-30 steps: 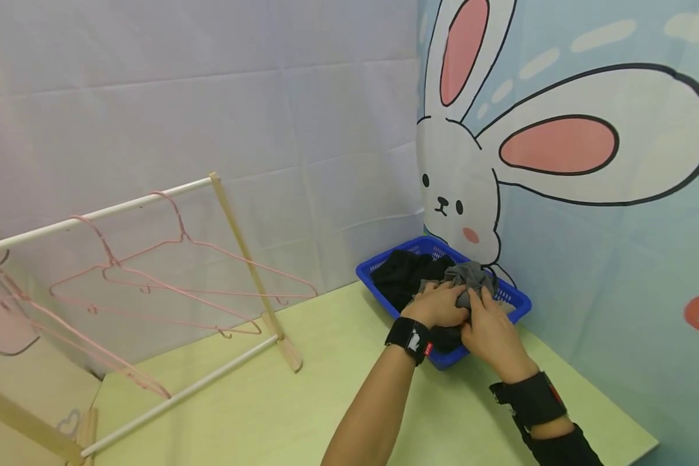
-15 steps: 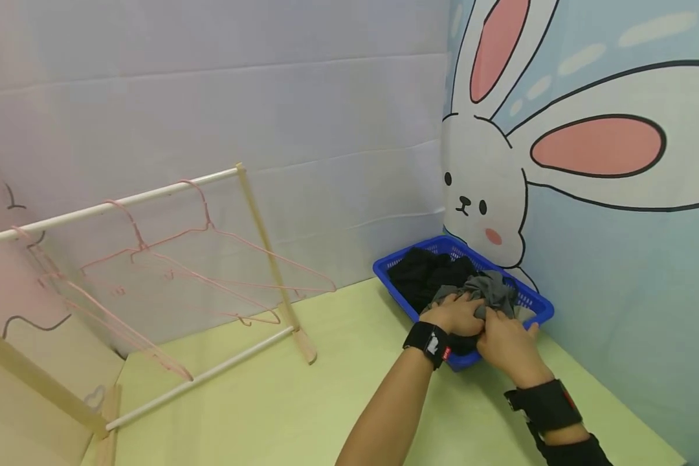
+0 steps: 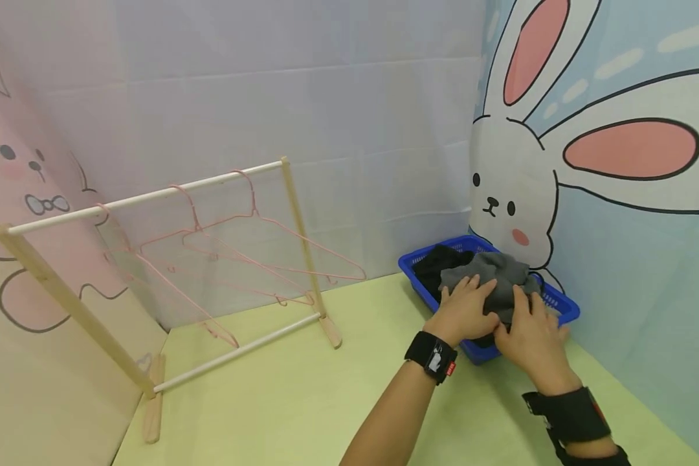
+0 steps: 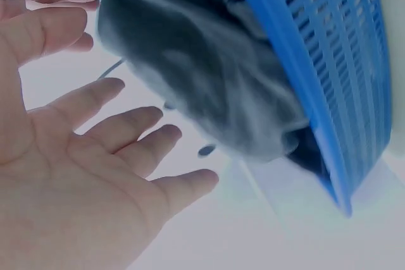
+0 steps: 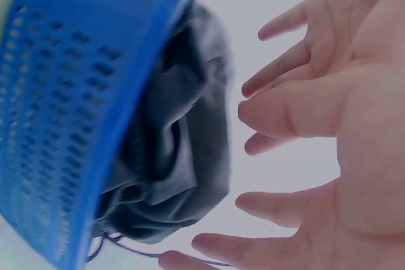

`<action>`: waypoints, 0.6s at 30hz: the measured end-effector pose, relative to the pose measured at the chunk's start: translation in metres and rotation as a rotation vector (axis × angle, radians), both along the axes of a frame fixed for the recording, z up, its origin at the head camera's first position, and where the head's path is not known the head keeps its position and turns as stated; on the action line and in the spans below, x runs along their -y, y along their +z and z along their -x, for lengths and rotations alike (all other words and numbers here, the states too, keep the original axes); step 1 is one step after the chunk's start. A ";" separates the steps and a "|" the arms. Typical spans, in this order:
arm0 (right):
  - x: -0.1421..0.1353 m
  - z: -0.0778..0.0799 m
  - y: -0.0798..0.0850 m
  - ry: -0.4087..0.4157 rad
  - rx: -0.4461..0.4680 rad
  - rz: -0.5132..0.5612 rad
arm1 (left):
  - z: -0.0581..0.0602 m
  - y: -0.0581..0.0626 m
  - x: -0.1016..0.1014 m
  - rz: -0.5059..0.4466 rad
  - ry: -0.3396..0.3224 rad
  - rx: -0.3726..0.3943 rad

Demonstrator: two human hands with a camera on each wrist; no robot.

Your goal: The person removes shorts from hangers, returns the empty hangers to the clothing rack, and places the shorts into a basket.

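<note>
A grey cloth garment [image 3: 498, 275] lies bunched on top of black clothing [image 3: 439, 262] in a blue plastic basket [image 3: 413, 278]. My left hand [image 3: 463, 310] hovers over the near left side of the grey garment, fingers spread; in the left wrist view a gap shows between the fingertips [image 4: 161, 115] and the cloth. My right hand [image 3: 536, 343] is over the near right side, its fingers also spread, and the right wrist view shows it apart from the cloth [image 5: 196, 137]. Neither hand holds anything. The garment's underside is hidden in the basket.
A wooden rack [image 3: 305, 239] with a white top rail [image 3: 145, 197] stands on the left of the pale yellow table [image 3: 303, 401]. Three pink hangers [image 3: 256, 213] hang on the rail. A rabbit-printed wall cloth [image 3: 512, 175] rises right behind the basket.
The head view has turned left, showing more of the rack. Both hands have loosened from the bunched grey garment and lifted, fingers spreading; the garment now lies wider over the black clothing.
</note>
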State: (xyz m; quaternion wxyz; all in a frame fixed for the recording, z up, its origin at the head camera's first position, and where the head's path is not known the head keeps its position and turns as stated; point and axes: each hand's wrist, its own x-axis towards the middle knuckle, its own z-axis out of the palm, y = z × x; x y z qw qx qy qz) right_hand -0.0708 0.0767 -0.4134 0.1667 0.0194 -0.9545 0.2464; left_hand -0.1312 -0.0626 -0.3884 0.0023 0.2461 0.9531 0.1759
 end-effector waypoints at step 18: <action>0.035 -0.040 0.032 0.274 -0.216 0.103 | -0.131 0.035 0.176 -0.375 0.224 -0.159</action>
